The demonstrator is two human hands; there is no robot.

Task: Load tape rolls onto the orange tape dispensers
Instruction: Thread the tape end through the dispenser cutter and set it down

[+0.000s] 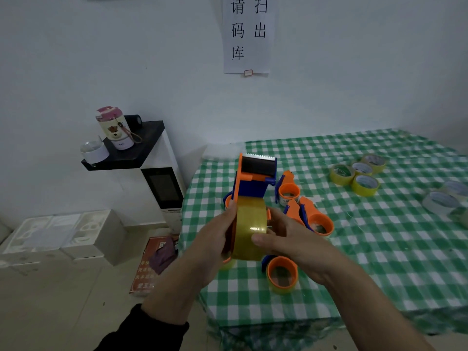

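I hold an orange and blue tape dispenser (255,178) upright above the table's left edge, its toothed blade at the top. A yellowish tape roll (249,231) sits on its lower hub. My left hand (215,239) grips the dispenser's left side, thumb against the roll. My right hand (291,239) clasps the roll from the right, thumb across its face. Several more orange dispensers lie on the green checked tablecloth (379,249): one (288,188) behind, one (316,219) to the right, one (282,273) below my hands. Loose yellow rolls (359,173) lie at the back right.
Clear tape rolls (445,198) lie at the table's right edge. Left of the table stands a white machine (162,188) with a black shelf holding a pink-lidded bottle (115,127). White boxes (63,236) and a red package (152,264) are on the floor. A paper notice (247,34) hangs on the wall.
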